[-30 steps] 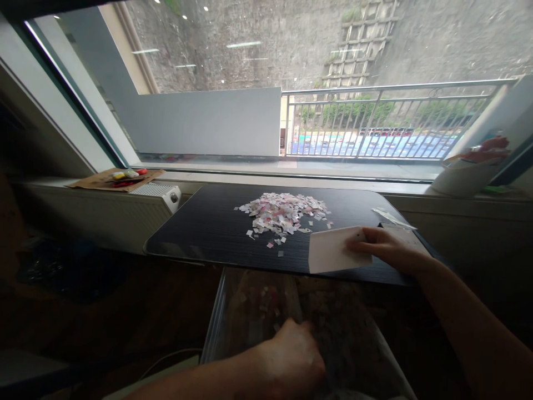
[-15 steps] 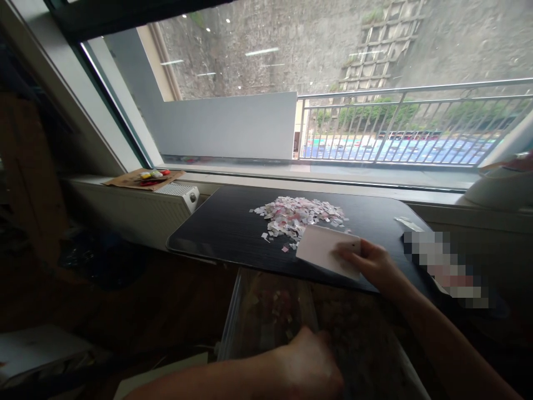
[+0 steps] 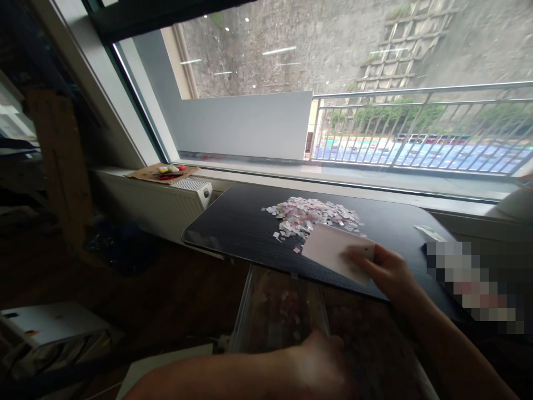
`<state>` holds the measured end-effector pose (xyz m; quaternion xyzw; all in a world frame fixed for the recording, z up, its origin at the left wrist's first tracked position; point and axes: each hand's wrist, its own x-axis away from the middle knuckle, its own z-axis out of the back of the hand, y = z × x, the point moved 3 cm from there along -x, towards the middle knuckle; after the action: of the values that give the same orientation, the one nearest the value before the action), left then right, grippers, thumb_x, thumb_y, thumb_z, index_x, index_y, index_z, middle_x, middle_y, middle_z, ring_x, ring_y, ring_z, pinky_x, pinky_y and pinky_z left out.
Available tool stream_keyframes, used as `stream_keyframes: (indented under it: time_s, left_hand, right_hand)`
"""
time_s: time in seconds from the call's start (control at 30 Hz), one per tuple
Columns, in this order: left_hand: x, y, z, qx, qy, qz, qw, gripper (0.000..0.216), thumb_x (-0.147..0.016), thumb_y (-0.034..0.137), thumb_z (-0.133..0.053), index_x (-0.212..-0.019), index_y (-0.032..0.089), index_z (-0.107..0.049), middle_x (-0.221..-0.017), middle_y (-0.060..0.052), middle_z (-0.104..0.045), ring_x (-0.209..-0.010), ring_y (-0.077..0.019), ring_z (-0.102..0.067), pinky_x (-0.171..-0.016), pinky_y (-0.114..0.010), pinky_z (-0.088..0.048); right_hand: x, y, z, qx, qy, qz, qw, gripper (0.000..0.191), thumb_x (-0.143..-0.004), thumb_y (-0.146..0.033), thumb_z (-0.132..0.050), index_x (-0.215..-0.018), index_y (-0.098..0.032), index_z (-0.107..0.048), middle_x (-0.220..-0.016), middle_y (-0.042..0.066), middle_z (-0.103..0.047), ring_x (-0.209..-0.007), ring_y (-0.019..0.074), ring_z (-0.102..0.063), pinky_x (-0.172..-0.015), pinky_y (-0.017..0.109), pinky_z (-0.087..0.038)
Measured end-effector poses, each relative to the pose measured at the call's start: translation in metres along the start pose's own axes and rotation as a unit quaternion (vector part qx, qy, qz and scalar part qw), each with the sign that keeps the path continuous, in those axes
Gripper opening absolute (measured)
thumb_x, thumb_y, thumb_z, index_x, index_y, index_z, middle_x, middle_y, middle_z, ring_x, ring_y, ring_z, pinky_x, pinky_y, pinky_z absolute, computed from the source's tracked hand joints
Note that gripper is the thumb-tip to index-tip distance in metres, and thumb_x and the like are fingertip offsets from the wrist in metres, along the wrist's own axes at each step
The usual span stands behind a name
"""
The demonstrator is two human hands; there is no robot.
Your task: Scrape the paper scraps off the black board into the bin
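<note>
A thin white card (image 3: 328, 247) with a small dark hole near one corner is pinched in my right hand (image 3: 385, 266). Its far edge reaches the near side of a heap of small white and pinkish paper pieces (image 3: 308, 214) on the black tabletop (image 3: 237, 222). Below the table's front edge is a clear plastic box (image 3: 241, 316) with a few small pieces inside. At that box's right wall my left hand (image 3: 327, 361) is closed, seemingly gripping it; its fingers are mostly in shadow.
A blurred-out object (image 3: 470, 283) and a small clear packet (image 3: 428, 232) lie at the table's right side. Left of the table stands a radiator (image 3: 154, 194) with brown cardboard (image 3: 139, 173) and colourful items on top. A large window runs behind.
The view has swung slightly left, so everything sits further right. My right hand still holds the card by the heap, and my left hand stays at the box.
</note>
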<state>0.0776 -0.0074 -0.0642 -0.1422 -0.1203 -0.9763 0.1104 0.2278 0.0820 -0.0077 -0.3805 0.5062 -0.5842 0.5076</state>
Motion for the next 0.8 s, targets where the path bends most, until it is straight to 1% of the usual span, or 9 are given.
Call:
stream_keyframes:
  time_s: [0.1, 0.2, 0.3, 0.4, 0.5, 0.53, 0.63, 0.73, 0.8]
  left_hand:
    - [-0.005, -0.001, -0.001, 0.007, -0.031, 0.009, 0.999, 0.026, -0.076, 0.023, -0.072, -0.053, 0.017, -0.059, -0.062, -0.006, -0.064, -0.08, -0.0249, -0.063, -0.064, -0.034, -0.049]
    - [-0.006, 0.0, 0.002, 0.012, -0.056, 0.012, 0.998, 0.027, -0.077, 0.023, -0.07, -0.053, 0.017, -0.058, -0.064, -0.006, -0.065, -0.081, -0.0248, -0.063, -0.065, -0.034, -0.049]
    - [-0.006, 0.001, 0.002, 0.017, -0.07, 0.016, 0.997, 0.023, -0.078, 0.023, -0.068, -0.057, 0.017, -0.061, -0.073, -0.006, -0.07, -0.085, -0.0262, -0.063, -0.067, -0.037, -0.051]
    - [-0.006, 0.0, -0.003, 0.02, -0.048, 0.023, 0.998, 0.016, -0.075, 0.02, -0.069, -0.06, 0.017, -0.064, -0.074, -0.007, -0.071, -0.086, -0.0278, -0.063, -0.064, -0.038, -0.05]
    - [-0.004, -0.001, -0.004, 0.026, -0.015, 0.019, 0.999, 0.019, -0.073, 0.02, -0.071, -0.056, 0.017, -0.062, -0.07, -0.006, -0.069, -0.082, -0.0265, -0.062, -0.062, -0.036, -0.047]
    - [-0.004, -0.001, -0.003, 0.025, -0.02, 0.018, 0.999, 0.021, -0.073, 0.021, -0.071, -0.055, 0.017, -0.061, -0.07, -0.006, -0.069, -0.082, -0.0261, -0.062, -0.062, -0.035, -0.047]
    - [-0.003, 0.0, 0.002, 0.019, -0.068, 0.016, 0.997, 0.022, -0.076, 0.023, -0.07, -0.056, 0.017, -0.061, -0.076, -0.005, -0.072, -0.085, -0.0261, -0.062, -0.064, -0.035, -0.048]
    - [-0.005, 0.001, 0.008, 0.017, -0.093, 0.024, 0.995, 0.019, -0.076, 0.022, -0.068, -0.059, 0.017, -0.063, -0.081, -0.005, -0.074, -0.087, -0.0272, -0.063, -0.07, -0.04, -0.05]
    - [-0.007, 0.002, 0.009, 0.019, -0.099, 0.032, 0.994, 0.016, -0.075, 0.021, -0.069, -0.059, 0.017, -0.064, -0.077, -0.006, -0.073, -0.086, -0.0275, -0.063, -0.074, -0.044, -0.051]
  right_hand:
    - [-0.009, -0.002, -0.007, 0.021, 0.022, 0.024, 0.999, 0.04, -0.066, -0.051, -0.085, -0.09, -0.019, -0.08, -0.081, 0.006, -0.081, -0.069, 0.0215, -0.073, -0.062, 0.03, -0.058]
    - [-0.009, -0.005, -0.014, 0.025, -0.008, 0.025, 0.999, 0.037, -0.066, -0.05, -0.084, -0.087, -0.019, -0.08, -0.077, 0.005, -0.08, -0.065, 0.0208, -0.072, -0.059, 0.03, -0.057]
    - [-0.004, -0.008, -0.01, 0.039, -0.016, 0.011, 0.999, 0.033, -0.067, -0.048, -0.082, -0.085, -0.02, -0.08, -0.074, 0.004, -0.079, -0.062, 0.0198, -0.069, -0.056, 0.029, -0.055]
    - [-0.002, -0.011, -0.002, 0.049, 0.013, 0.009, 0.999, 0.031, -0.068, -0.045, -0.081, -0.087, -0.021, -0.08, -0.077, 0.004, -0.079, -0.065, 0.0196, -0.069, -0.058, 0.029, -0.054]
    - [-0.003, -0.012, -0.003, 0.045, 0.017, 0.009, 0.999, 0.033, -0.065, -0.047, -0.083, -0.085, -0.02, -0.079, -0.076, 0.004, -0.078, -0.065, 0.0203, -0.069, -0.058, 0.03, -0.054]
    - [-0.004, -0.012, -0.005, 0.041, 0.012, 0.007, 0.999, 0.035, -0.064, -0.048, -0.083, -0.085, -0.02, -0.079, -0.075, 0.004, -0.078, -0.064, 0.0206, -0.069, -0.058, 0.03, -0.054]
    - [-0.002, -0.011, -0.01, 0.032, -0.008, -0.003, 0.999, 0.036, -0.063, -0.048, -0.083, -0.086, -0.021, -0.079, -0.074, 0.004, -0.078, -0.063, 0.0208, -0.068, -0.057, 0.031, -0.054]
    - [0.005, -0.013, -0.01, 0.031, -0.014, -0.007, 0.999, 0.033, -0.065, -0.046, -0.082, -0.086, -0.021, -0.079, -0.074, 0.004, -0.078, -0.063, 0.021, -0.068, -0.057, 0.03, -0.054]
    - [0.011, -0.015, -0.01, 0.035, -0.023, -0.01, 0.999, 0.031, -0.066, -0.045, -0.082, -0.085, -0.021, -0.079, -0.074, 0.004, -0.078, -0.063, 0.0209, -0.068, -0.056, 0.03, -0.054]
